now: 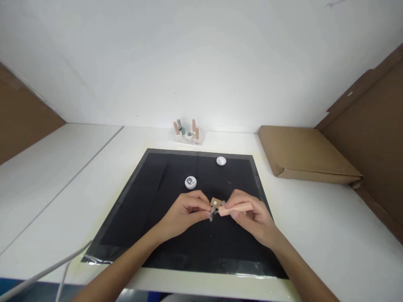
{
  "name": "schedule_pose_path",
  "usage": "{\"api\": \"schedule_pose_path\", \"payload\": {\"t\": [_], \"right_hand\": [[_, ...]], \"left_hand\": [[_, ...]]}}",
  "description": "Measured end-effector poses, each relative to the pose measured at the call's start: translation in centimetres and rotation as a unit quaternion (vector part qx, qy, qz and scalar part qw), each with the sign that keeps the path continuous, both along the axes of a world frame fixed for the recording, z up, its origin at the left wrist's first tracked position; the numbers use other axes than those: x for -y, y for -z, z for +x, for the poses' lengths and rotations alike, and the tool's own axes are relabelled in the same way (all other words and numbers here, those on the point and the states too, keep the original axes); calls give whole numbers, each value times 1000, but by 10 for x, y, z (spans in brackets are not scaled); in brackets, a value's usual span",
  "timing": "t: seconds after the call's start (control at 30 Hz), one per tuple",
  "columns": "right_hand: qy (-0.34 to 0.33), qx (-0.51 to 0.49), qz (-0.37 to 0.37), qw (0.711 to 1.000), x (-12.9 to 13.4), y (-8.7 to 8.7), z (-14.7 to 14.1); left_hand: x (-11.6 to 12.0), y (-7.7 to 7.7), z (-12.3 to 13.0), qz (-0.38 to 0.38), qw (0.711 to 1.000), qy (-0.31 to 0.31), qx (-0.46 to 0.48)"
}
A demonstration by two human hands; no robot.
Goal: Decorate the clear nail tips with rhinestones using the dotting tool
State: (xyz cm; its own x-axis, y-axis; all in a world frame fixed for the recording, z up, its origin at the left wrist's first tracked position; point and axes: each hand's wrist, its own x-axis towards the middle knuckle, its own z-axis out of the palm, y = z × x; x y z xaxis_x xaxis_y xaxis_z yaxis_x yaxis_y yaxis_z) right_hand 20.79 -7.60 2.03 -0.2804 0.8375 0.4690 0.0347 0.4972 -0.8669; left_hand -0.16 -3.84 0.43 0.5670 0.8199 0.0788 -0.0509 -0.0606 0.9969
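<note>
Over the black mat (176, 247), my left hand (185, 212) pinches a small dark and clear piece (212, 213). My right hand (253, 216) is closed around a peach-coloured stick-like handle (236, 208), whose left end points at that piece. Between the two hands shows a small tan card (215, 203) with a white dot; which hand supports it I cannot tell. A round white container (190, 182) with something silvery inside lies beyond my left hand. Farther back and to the right is a small white dish (221, 161).
A clear holder (197, 141) with several peach and green-grey bottles or handles stands near the wall. A flat cardboard box (305, 153) lies at the right. White cables (47, 270) cross the lower left.
</note>
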Motion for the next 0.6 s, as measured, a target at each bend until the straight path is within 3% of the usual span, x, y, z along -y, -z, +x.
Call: {"api": "schedule_pose_path", "payload": {"t": [0.23, 0.6], "right_hand": [[62, 5, 11, 998, -2, 5, 2], [30, 20, 48, 998, -2, 1, -1]], "left_hand": [[1, 1, 0, -46, 999, 5, 4], [0, -6, 2, -130, 991, 14, -4]]}}
